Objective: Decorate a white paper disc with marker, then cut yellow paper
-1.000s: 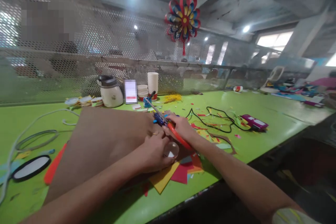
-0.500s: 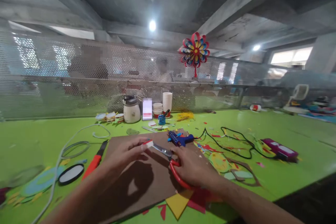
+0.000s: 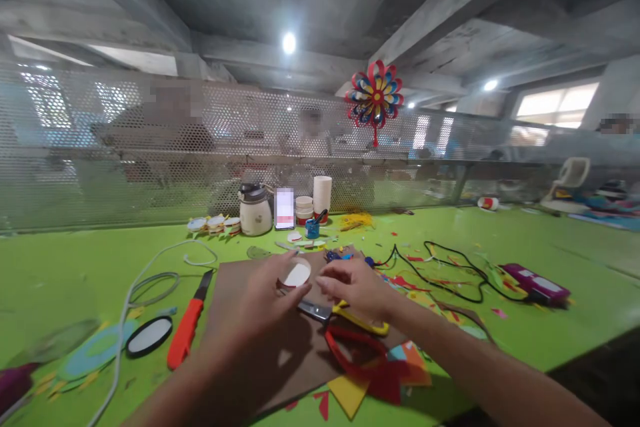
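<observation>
My left hand [image 3: 273, 297], somewhat blurred, holds a small white paper cup piece [image 3: 296, 273] by its edge, round and shallow with a thin red rim. To its right, my right hand [image 3: 357, 287] holds nothing, its fingers loosely bent and apart, close to the cup piece but not on it. Below the hands, scissors [image 3: 316, 310] with a red and a yellow handle lie on a brown board [image 3: 235, 347]. A blue glue gun [image 3: 340, 255] lies behind my right hand, partly hidden by it.
A red utility knife [image 3: 186, 333] and a black-rimmed oval [image 3: 149, 337] lie left of the board. Coloured paper scraps [image 3: 350, 397] surround it. A black cord [image 3: 455, 290] runs right to a purple box [image 3: 537, 285]. Behind stand a jug [image 3: 256, 213], a phone [image 3: 285, 210] and paper cups [image 3: 323, 193].
My right hand has let go of the scissors, which now lie on the board. The cup piece in my left hand has turned, showing its round white face.
</observation>
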Available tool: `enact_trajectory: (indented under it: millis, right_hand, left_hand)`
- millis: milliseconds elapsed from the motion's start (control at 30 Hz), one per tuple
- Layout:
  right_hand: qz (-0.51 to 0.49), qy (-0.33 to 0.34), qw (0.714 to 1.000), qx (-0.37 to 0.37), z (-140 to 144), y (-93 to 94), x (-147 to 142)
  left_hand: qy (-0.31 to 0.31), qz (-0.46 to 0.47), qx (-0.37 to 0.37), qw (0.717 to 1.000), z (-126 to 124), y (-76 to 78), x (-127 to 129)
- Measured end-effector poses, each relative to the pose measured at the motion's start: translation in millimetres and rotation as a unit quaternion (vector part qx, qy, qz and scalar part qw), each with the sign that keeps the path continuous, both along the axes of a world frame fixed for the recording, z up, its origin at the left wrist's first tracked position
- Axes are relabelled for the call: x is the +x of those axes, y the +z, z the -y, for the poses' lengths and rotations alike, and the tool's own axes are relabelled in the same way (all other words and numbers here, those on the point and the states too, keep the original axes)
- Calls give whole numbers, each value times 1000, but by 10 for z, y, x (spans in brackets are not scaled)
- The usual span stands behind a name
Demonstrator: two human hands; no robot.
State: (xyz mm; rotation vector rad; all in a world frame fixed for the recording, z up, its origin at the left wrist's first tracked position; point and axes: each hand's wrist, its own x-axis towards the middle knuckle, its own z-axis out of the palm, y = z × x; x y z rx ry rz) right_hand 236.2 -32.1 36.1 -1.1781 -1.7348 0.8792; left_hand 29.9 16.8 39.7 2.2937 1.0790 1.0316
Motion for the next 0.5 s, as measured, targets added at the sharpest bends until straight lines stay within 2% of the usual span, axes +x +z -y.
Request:
enact_trajectory:
  millis: [67,167,267,367,500]
  right_hand:
    - [-100,25,993,-61,-67,-62,-89]
    - [-167,27,980,-102,-83,-162,-187]
    - [-223,37,964,-144,-20,-199,-225]
    - [-277,44,940,-193,59,-194,-231]
    - [-313,40,925,-212,133,-201,-215]
  left_hand:
    - [-2,-17,72,997,6,-66,13]
    - [-4,-26,98,995,71,-127,-1]
    - [23,-23,92,995,156,-143,-11]
    - [20,-18,78,997,207,-150,-5]
    - [11,-7,12,1000,248,-179,-18]
